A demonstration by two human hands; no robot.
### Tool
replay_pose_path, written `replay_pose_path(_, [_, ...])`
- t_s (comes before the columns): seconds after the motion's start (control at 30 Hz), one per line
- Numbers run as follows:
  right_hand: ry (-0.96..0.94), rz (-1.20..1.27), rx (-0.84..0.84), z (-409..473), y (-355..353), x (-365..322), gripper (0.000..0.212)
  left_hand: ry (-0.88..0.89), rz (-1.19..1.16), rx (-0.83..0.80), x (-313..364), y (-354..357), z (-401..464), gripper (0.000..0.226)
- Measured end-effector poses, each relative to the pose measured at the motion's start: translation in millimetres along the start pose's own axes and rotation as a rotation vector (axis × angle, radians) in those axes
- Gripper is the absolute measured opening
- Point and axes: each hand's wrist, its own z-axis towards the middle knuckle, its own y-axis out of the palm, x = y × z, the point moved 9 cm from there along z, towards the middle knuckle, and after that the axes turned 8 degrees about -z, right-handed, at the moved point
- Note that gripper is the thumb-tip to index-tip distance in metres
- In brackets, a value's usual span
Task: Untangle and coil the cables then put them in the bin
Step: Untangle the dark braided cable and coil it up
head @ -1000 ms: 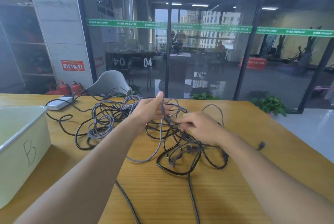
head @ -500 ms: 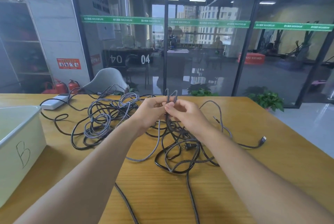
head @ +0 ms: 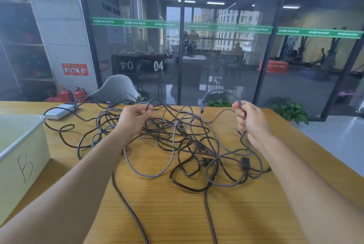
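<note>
Both hands up over the wooden table [head: 246, 214], well apart: left hand [head: 134, 118] pinches a dark cable out of the cable tangle [head: 177, 145], right hand [head: 251, 123] grips a braided cable [head: 220, 93] (plug end dangling), white bin [head: 21, 157] marked B sits far left

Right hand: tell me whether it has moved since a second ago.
Yes. The right hand swung rightward, away from the left hand and tangle centre, toward the table's right edge, gripping a braided cable.

"B" on bin [head: 25, 166]; "MAXIMUM" on green glass strip [head: 177, 25]; "04" on glass [head: 158, 65].
</note>
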Motion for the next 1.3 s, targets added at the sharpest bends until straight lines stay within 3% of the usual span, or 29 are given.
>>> replay_pose_path(0.03, [-0.015, 0.01, -0.009, -0.4, -0.9, -0.8, 0.033, 0.016, 0.115, 0.011, 2.0, 0.2, 1.2, 0.012])
replay_pose_path(0.1, [-0.054, 0.025, -0.048, -3.8, 4.1, -4.1, 0.032, 0.071, 0.289, 0.044, 13.1, 1.9, -2.8, 0.039])
replay_pose_path(0.13, [-0.076, 0.024, -0.074, -5.9, 10.0, -6.6, 0.031, 0.127, 0.303, 0.057, 26.9, 4.6, -10.9, 0.04])
replay_pose_path(0.23, [-0.155, -0.02, -0.152, -14.7, 36.5, -18.6, 0.028, 0.314, 0.227, 0.021, 66.0, 23.0, -38.1, 0.02])
replay_pose_path(0.3, [-0.242, -0.095, -0.205, -26.2, 58.1, -31.4, 0.026, 0.306, 0.078, -0.093, 80.8, 39.9, -54.6, 0.038])
replay_pose_path(0.4, [-0.469, -0.349, -0.27, -53.1, 88.8, -50.2, 0.023, 0.101, -0.272, -0.247, 73.8, 59.2, -56.9, 0.058])
replay_pose_path(0.57, [-0.831, -0.788, -0.367, -89.2, 131.1, -37.5, 0.027, -0.363, -1.083, -0.291, 45.8, 60.6, -53.9, 0.074])
replay_pose_path(0.73, [-1.083, -0.97, -0.342, -107.5, 148.7, -15.5, 0.028, -0.409, -1.083, -0.3, 34.3, 56.0, -65.3, 0.058])
replay_pose_path(0.9, [-0.98, -1.021, -0.477, -94.6, 157.0, 7.1, 0.03, -0.337, -1.032, -0.424, 18.7, 52.4, -68.5, 0.052])
replay_pose_path(1.07, [-0.826, -1.156, -0.539, -70.7, 156.2, 36.1, 0.035, -0.186, -0.743, -0.552, 10.2, 58.6, -76.4, 0.049])
replay_pose_path(1.2, [-0.742, -1.29, -0.504, -40.8, 140.6, 65.1, 0.061, -0.194, -0.682, -0.612, -6.6, 64.6, -78.6, 0.054])
replay_pose_path(1.3, [-0.689, -1.309, -0.422, -22.2, 123.1, 68.0, 0.062, -0.219, -0.652, -0.617, -17.1, 70.6, -77.8, 0.061])
